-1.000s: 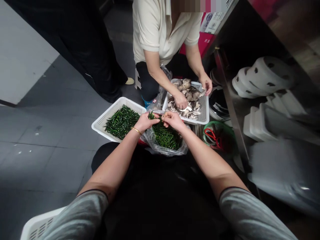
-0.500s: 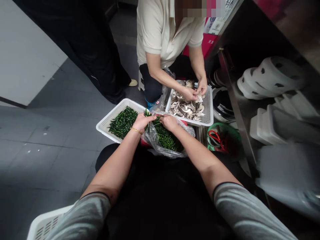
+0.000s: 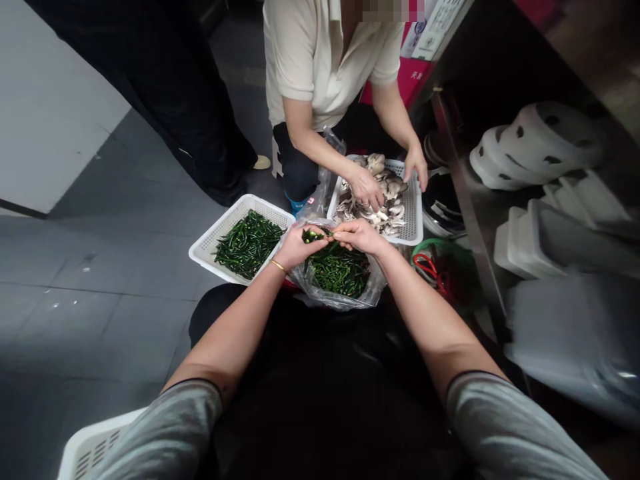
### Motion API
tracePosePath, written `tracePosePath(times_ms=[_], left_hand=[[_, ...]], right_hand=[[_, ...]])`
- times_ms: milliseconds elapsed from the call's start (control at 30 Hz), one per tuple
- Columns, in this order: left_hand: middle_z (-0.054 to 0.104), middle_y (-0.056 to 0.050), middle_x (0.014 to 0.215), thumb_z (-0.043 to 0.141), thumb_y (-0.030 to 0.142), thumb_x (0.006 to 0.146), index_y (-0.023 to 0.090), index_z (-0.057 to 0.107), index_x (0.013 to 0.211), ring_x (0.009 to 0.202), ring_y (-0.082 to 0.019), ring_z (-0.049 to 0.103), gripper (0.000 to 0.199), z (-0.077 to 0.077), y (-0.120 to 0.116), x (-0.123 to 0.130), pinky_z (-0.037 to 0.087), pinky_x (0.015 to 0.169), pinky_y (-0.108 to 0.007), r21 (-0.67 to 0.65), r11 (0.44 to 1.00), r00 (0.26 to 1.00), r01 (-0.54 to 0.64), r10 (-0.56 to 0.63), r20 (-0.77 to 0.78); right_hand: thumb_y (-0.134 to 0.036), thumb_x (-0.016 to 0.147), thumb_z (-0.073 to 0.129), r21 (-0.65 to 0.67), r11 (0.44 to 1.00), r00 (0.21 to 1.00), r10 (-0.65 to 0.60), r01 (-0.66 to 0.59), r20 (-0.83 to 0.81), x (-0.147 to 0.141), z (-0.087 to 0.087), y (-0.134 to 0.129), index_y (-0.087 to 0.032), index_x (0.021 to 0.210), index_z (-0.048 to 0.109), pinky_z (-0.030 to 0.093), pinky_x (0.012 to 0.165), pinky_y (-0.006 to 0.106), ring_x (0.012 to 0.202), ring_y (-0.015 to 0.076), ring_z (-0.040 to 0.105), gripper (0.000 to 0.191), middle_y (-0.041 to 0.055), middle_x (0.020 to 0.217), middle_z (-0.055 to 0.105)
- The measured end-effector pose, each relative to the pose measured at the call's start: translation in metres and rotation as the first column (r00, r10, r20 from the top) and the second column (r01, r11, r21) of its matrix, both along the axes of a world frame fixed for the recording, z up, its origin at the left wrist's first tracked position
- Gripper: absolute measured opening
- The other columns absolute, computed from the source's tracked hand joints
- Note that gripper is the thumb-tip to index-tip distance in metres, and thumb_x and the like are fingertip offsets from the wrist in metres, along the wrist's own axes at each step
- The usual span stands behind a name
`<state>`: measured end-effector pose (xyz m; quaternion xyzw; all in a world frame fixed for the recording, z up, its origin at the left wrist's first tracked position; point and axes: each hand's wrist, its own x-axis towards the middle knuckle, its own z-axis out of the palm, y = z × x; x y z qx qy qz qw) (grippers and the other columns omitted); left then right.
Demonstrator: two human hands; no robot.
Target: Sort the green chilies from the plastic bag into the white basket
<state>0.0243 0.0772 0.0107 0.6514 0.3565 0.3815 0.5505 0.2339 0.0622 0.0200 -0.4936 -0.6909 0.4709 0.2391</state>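
The left of the frame is taken up by a grey tiled floor, and the upper left is crossed by the dark trousers of someone standing. Top centre is filled by a co-worker in a cream shirt, bent forward. At the right edge a grey bin is seen, blurred; above it, white tubs are nested together. The lower left corner is cut across by a white crate.

Left of centre, green peppers are held in a white tray. Just above centre, mushrooms are spread in a second tray; one of the co-worker's hands is lowered onto them and the other is held near the rim. At centre, more peppers are contained in an open clear bag, placed beside the first tray. To its right, something red is partly seen in a green basket.

Over the bag's far side, the left hand is curled round a few peppers, its thumb stretched toward the right hand. By that hand's thumb and fingertips, pressed together, the end of one pepper is pinched. On the left wrist a gold bracelet is worn.
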Motion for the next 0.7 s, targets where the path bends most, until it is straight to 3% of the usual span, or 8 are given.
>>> tracePosePath(times_ms=[100,200,300,400,467,533,633,700], left_hand=[[0.058,0.002,0.061,0.077,0.039,0.060,0.015,0.062,0.072,0.050,-0.009,0.049,0.031,0.004,0.004,-0.006,0.043,0.053,-0.024,-0.280,0.953,0.977,-0.115,0.160,0.142],[0.054,0.004,0.058,0.080,0.037,0.056,0.015,0.056,0.069,0.048,-0.008,0.048,0.036,0.002,0.011,-0.011,0.043,0.051,-0.023,-0.418,0.896,0.941,-0.152,0.260,0.215],[0.055,0.002,0.056,0.078,0.035,0.058,0.014,0.056,0.065,0.052,-0.011,0.052,0.031,-0.007,0.015,-0.011,0.046,0.057,-0.026,-0.369,0.911,0.971,-0.187,0.229,0.074],[0.065,-0.003,0.069,0.075,0.026,0.058,0.013,0.064,0.072,0.069,-0.018,0.061,0.022,-0.016,0.016,-0.009,0.048,0.073,-0.031,-0.093,0.976,0.963,-0.198,0.176,-0.204],[0.070,-0.006,0.085,0.072,0.019,0.058,0.014,0.069,0.085,0.084,-0.022,0.064,0.028,-0.021,0.015,-0.007,0.047,0.084,-0.034,0.100,0.986,0.922,-0.137,0.164,-0.350],[0.070,-0.007,0.089,0.067,0.016,0.061,0.015,0.070,0.088,0.087,-0.024,0.064,0.028,-0.022,0.012,-0.005,0.045,0.087,-0.034,0.195,0.979,0.892,-0.059,0.139,-0.429],[0.069,-0.005,0.077,0.065,0.018,0.063,0.014,0.069,0.075,0.078,-0.021,0.063,0.013,-0.016,0.008,-0.002,0.047,0.080,-0.032,0.167,0.985,0.929,0.038,0.026,-0.369],[0.067,-0.003,0.072,0.068,0.021,0.063,0.013,0.068,0.072,0.072,-0.017,0.061,0.012,-0.009,0.005,-0.001,0.048,0.074,-0.029,0.057,0.995,0.975,0.079,-0.065,-0.212]], right_hand=[[-0.046,0.082,0.058,-0.164,0.983,0.965,0.117,-0.079,0.234,0.005,-0.013,-0.001,-0.015,0.090,0.071,0.044,0.055,0.024,0.055,0.0119,0.055,0.035,0.0022,0.068,0.064],[-0.042,0.079,0.065,-0.073,0.990,0.809,0.139,-0.119,0.572,-0.011,-0.024,0.002,-0.018,0.105,0.070,0.048,0.075,0.030,0.082,0.0197,0.063,0.036,0.0088,0.098,0.069],[-0.039,0.086,0.057,0.107,0.978,0.673,0.043,-0.180,0.738,-0.037,-0.033,0.009,-0.019,0.113,0.067,0.045,0.085,0.033,0.100,0.0243,0.060,0.035,0.0131,0.117,0.063],[-0.031,0.089,0.052,0.100,0.963,0.622,0.080,-0.249,0.779,-0.051,-0.035,0.016,-0.015,0.101,0.071,0.045,0.084,0.033,0.098,0.0246,0.061,0.027,0.0140,0.109,0.066],[-0.027,0.090,0.051,0.156,0.965,0.691,0.035,-0.212,0.722,-0.047,-0.028,0.018,-0.015,0.094,0.071,0.045,0.081,0.031,0.093,0.0223,0.061,0.024,0.0118,0.101,0.068],[-0.026,0.089,0.052,0.221,0.965,0.811,-0.015,-0.142,0.584,-0.037,-0.016,0.015,-0.015,0.085,0.070,0.044,0.077,0.028,0.085,0.0185,0.061,0.021,0.0079,0.091,0.068],[-0.031,0.088,0.053,0.171,0.983,0.965,0.019,-0.066,0.262,-0.018,0.003,0.006,-0.014,0.082,0.067,0.044,0.064,0.024,0.063,0.0125,0.058,0.023,0.0019,0.073,0.064],[-0.038,0.089,0.049,0.073,0.995,0.995,0.065,-0.071,0.078,-0.008,0.008,-0.001,-0.013,0.089,0.066,0.043,0.057,0.023,0.053,0.0103,0.054,0.030,-0.0002,0.068,0.062]])
